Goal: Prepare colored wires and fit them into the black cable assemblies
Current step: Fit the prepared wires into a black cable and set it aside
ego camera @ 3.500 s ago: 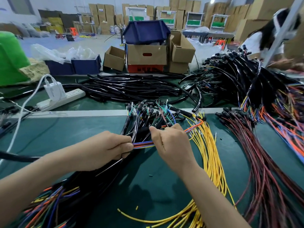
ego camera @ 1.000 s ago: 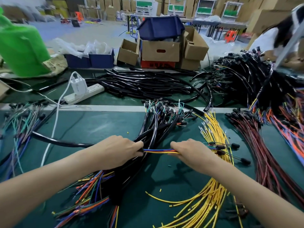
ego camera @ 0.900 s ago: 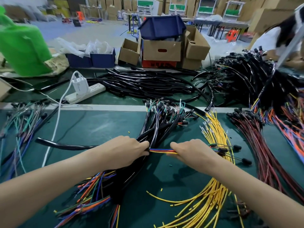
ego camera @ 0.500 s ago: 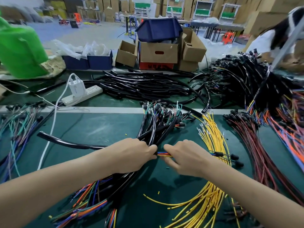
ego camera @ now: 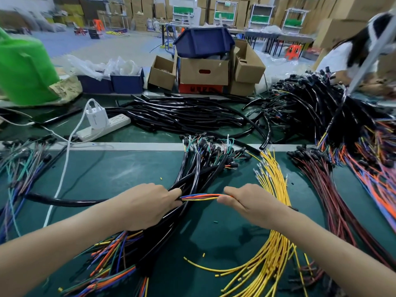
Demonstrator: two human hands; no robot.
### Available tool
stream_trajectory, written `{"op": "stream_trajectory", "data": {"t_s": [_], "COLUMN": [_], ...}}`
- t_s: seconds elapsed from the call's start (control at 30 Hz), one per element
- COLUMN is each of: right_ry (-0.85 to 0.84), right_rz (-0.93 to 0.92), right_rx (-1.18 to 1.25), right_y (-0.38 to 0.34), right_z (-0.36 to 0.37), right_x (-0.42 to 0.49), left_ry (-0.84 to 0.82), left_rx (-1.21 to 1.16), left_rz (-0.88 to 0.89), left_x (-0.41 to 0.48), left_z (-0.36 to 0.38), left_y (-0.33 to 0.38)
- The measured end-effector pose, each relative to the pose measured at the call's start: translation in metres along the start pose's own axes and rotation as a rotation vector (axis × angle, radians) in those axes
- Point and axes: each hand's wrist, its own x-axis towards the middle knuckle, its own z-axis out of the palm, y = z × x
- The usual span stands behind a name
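Observation:
My left hand (ego camera: pixel 147 205) grips the end of a black sleeve (ego camera: pixel 64 203) that runs off to the left over the green mat. A small bundle of blue, orange and yellow wires (ego camera: pixel 201 197) comes out of that end and stretches to my right hand (ego camera: pixel 248 203), which pinches it. Under my left hand lies a pile of black cable assemblies (ego camera: pixel 199 170) with colored wire ends fanning out near me. A sheaf of loose yellow wires (ego camera: pixel 272 181) lies beneath my right hand.
Dark red wires (ego camera: pixel 321 189) and orange-blue wires (ego camera: pixel 372 174) lie at the right. Empty black sleeves (ego camera: pixel 180 113) are heaped behind the mat's white edge, beside a power strip (ego camera: pixel 102 127). More colored wires (ego camera: pixel 19 168) lie at the left. Another person (ego camera: pixel 351 54) works at far right.
My hands have drawn apart, so a longer stretch of the colored wire bundle shows between them than half a second ago. The left hand still grips the black sleeve.

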Motion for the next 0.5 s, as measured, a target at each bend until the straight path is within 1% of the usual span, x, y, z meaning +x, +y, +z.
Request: {"op": "stream_trajectory", "data": {"t_s": [0.1, 0.17, 0.37, 0.5], "right_ry": [-0.008, -0.032, -0.119, -0.16], "right_rz": [-0.039, -0.072, -0.085, -0.099], "right_rx": [-0.215, -0.292, -0.36, -0.352], "right_y": [-0.002, -0.009, -0.027, -0.03], "right_z": [-0.004, -0.005, -0.013, -0.01], "right_x": [-0.002, -0.001, -0.001, 0.002], "left_ry": [0.013, 0.009, -0.034, -0.032], "left_rx": [0.019, 0.03, 0.041, 0.029], "left_rz": [0.005, 0.027, 0.034, 0.086], "left_x": [0.001, 0.002, 0.005, 0.005], "left_z": [-0.005, -0.008, -0.014, -0.015], "left_y": [0.006, 0.013, 0.027, 0.035]}}
